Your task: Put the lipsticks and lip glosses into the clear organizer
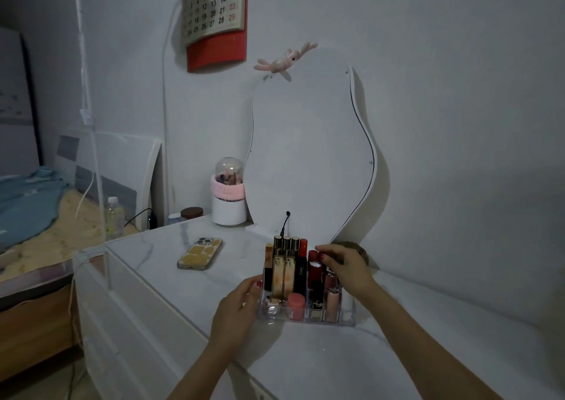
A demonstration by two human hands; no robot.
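Observation:
A clear organizer [347,315] stands on the white marble-look table top, filled with several upright lipsticks and lip glosses. Tall gold-and-black glosses [286,265] fill its back left slots; a pink-capped lipstick [296,305] and a black-and-gold lipstick [316,297] stand in front. My left hand [237,309] grips the organizer's left side. My right hand [344,266] reaches over the right rear slots, its fingertips pinched on the top of a red lipstick [313,262] that stands in a slot.
A phone [200,253] in a yellow case lies on the table to the left. A white wavy mirror [308,155] leans against the wall behind, with a domed white pot [229,197] beside it. A bed lies at far left.

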